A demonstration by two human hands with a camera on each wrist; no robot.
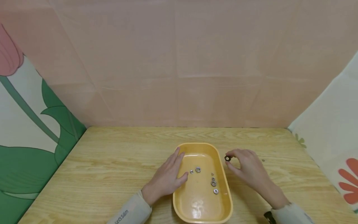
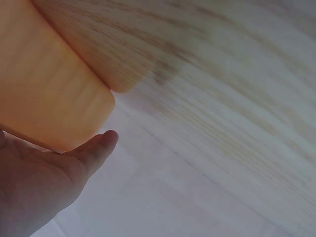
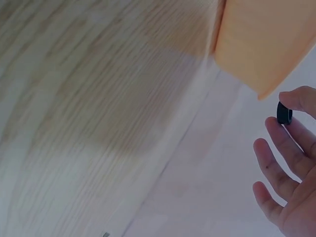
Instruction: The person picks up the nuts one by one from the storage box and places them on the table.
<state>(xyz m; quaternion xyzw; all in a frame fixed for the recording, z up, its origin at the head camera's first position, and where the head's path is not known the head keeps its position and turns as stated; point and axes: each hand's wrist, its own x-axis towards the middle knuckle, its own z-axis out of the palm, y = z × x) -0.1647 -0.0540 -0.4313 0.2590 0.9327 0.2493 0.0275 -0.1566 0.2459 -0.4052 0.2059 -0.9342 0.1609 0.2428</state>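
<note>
A yellow plastic tray (image 1: 202, 205) stands on the table with several silver nuts inside: one large nut (image 1: 198, 169) beside a smaller one (image 1: 191, 171), others in a loose row along the right side, such as a nut (image 1: 215, 191) nearest the front. My left hand (image 1: 167, 177) rests at the tray's left rim, fingers fairly straight and thumb reaching over the inside. Just outside the right rim, my right hand (image 1: 249, 168) pinches a black nut (image 3: 284, 113) between thumb and fingertips, above the table. In the right wrist view its other fingers spread loosely.
A small metal piece (image 1: 263, 160) lies on the wooden table (image 1: 112, 174) to the right of the right hand. A pinkish cloth (image 1: 176, 62) hangs behind the table, with flower-printed cloths (image 1: 30, 124) at both sides.
</note>
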